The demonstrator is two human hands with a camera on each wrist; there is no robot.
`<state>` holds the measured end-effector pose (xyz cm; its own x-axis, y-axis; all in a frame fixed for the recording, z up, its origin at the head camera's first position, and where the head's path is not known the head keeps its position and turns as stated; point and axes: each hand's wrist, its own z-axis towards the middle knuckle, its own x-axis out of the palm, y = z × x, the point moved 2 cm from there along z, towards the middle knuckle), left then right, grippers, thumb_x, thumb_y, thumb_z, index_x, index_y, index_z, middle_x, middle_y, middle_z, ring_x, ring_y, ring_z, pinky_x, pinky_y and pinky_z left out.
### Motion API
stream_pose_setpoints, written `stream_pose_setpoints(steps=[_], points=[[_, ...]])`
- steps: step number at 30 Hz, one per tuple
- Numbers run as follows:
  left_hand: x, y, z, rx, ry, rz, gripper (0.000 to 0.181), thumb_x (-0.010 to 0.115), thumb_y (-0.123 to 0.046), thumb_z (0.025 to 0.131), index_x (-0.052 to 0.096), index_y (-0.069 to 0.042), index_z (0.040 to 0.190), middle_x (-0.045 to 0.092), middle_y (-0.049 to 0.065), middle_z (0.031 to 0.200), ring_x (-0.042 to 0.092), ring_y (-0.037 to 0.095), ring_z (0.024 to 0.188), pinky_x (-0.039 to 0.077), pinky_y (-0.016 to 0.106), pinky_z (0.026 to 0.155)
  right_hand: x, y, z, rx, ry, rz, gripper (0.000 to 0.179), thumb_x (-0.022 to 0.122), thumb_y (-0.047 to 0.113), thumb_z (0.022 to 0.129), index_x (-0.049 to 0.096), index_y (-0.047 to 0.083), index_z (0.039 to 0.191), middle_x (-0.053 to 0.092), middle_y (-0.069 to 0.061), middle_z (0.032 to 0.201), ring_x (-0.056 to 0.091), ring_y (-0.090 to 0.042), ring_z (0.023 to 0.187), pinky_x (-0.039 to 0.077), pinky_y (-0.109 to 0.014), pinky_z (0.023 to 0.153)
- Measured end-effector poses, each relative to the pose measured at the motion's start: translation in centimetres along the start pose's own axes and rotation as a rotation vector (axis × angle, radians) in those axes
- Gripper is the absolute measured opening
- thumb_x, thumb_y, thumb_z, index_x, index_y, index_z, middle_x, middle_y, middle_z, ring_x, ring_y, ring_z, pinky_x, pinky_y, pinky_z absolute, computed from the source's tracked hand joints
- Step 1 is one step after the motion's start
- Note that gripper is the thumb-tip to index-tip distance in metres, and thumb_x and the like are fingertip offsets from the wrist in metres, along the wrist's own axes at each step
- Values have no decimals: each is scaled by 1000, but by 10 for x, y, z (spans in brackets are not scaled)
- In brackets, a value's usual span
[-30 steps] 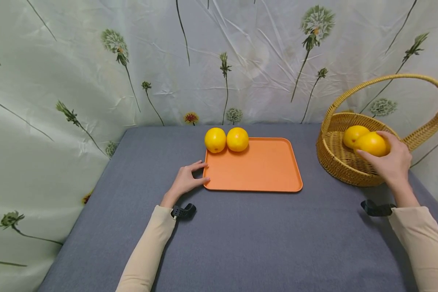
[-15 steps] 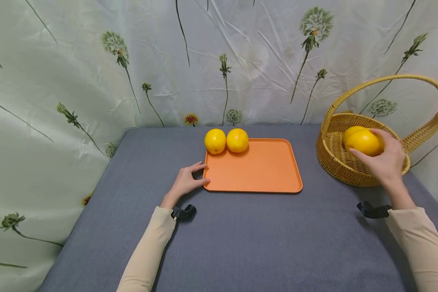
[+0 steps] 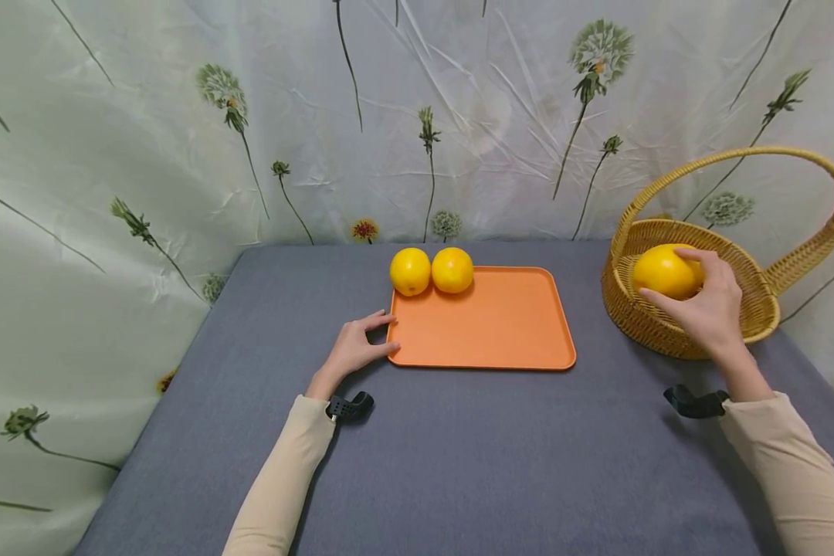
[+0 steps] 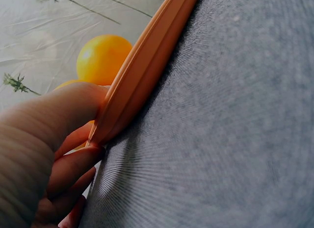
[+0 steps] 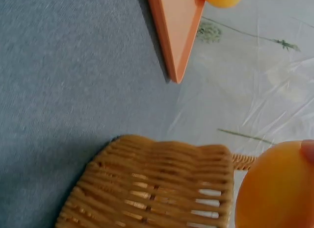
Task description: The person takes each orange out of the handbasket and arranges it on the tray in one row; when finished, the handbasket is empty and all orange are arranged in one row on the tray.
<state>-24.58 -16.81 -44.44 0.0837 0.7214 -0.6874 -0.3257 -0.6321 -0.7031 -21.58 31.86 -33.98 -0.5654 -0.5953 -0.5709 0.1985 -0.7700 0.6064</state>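
Note:
In the head view my left hand [image 3: 354,344] grips the left edge of an orange tray [image 3: 500,324], its thumb near the front corner. The left wrist view shows the thumb [image 4: 73,108] against the tray's rim. Two yellow-orange oranges [image 3: 410,272] sit side by side at the tray's back left corner. My right hand [image 3: 712,305] holds another orange [image 3: 663,270] over the wicker basket [image 3: 639,316], between thumb and fingers. Part of a further orange [image 3: 696,272] shows behind it, mostly hidden. In the right wrist view the held orange [image 5: 274,189] is above the basket rim.
The basket's tall arched handle [image 3: 737,152] rises over its opening, behind my right hand. A grey cloth [image 3: 459,448] covers the table. A flower-printed curtain [image 3: 361,170] hangs along the back and left side.
My right hand has moved left across the basket with the held orange, which now covers much of the other one there. The left hand and tray stay still.

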Motion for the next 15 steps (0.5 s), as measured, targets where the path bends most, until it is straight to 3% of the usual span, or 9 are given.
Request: stream_pose_setpoints(steps=[1,3,4,8,15], points=[[0,0,0,-7,9,-12,55,76,-35,76,62,-13,125,50,18,139,46,34,132,36,52,109,2,1,0,-12,4,3,67,82,11,63,54,5,124,52,6,108,25,19,92,24,-27,79],[0,1,1,-18,14,-12,55,76,-32,76,62,-12,125,50,17,139,46,33,132,35,51,109,5,2,-1,-35,10,16,68,82,10,62,54,4,124,53,2,109,26,18,92,24,-24,77],[0,1,1,-23,17,-11,55,76,-32,76,61,-13,125,50,17,140,46,32,132,35,51,110,6,3,-1,-43,12,25,68,82,9,62,54,3,123,53,4,109,27,17,92,24,-22,76],[1,1,2,-31,21,0,55,77,-31,76,62,-13,125,51,15,140,46,31,132,35,49,110,11,5,-3,-50,5,56,68,82,6,60,55,3,123,35,33,102,30,15,89,26,-12,71],[0,1,2,-24,21,0,55,77,-30,76,62,-13,125,51,16,140,46,31,132,36,49,110,22,9,-3,-53,12,115,67,82,5,62,55,3,123,34,38,105,35,13,94,30,-6,70]])
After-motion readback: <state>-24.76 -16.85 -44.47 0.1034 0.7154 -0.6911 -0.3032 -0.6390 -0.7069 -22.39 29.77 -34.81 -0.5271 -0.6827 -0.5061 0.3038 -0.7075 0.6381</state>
